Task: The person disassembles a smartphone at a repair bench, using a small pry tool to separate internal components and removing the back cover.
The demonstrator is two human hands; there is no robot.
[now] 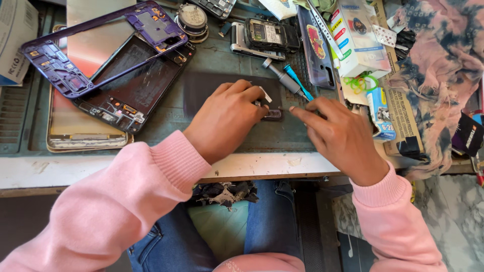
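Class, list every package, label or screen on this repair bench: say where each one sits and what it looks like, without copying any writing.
White carton: top right, upright box, blue and red print.
Small tube: right of the right hand, blue and white.
Grey box: far left edge, partly out of frame.
Phone screen: left, under the purple frame, reflecting pink.

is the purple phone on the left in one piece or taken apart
Taken apart: the purple phone frame lies loose and hollow, tilted across the exposed dark phone body, whose inner parts show.

The left hand (pixel 225 121) covers most of the small dark part (pixel 272 114); beside it, the right hand's (pixel 339 138) fingertips (pixel 294 109) obscure the blue-handled tool's (pixel 298 81) tip.
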